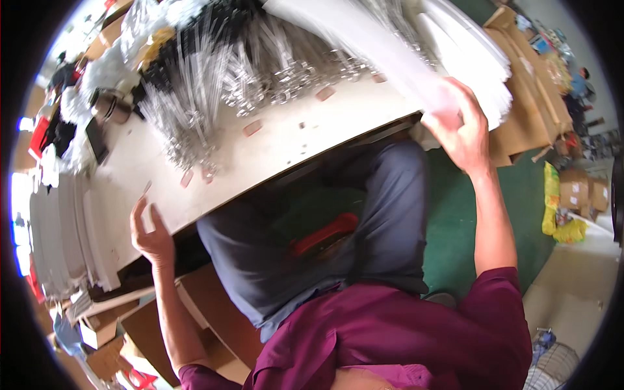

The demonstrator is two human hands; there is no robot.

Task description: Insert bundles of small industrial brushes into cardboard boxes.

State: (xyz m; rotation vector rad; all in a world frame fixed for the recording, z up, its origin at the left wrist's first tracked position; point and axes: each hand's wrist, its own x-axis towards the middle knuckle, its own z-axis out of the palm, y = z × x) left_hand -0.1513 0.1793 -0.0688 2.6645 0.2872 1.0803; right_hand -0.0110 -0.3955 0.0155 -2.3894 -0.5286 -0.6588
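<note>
My right hand [467,130] is closed round the near end of a long, whitish, translucent strip [364,42], blurred by motion, which runs up and left over the table. My left hand [154,239] is above the table's near left edge, thumb and fingers apart. A small thin piece [147,186] shows by its fingertips; whether they touch it I cannot tell. Bundles of thin clear plastic strips [195,84] with shiny ends lie across the white table [260,156]. Several small reddish flat pieces [253,127] lie in front of them.
A stack of long white pieces [465,45] lies at the table's right end beside cardboard [530,91]. More white stacked pieces [62,227] stand at the left. A metal cup-like container [112,106] is at the back left. Below the table is a red object [325,234].
</note>
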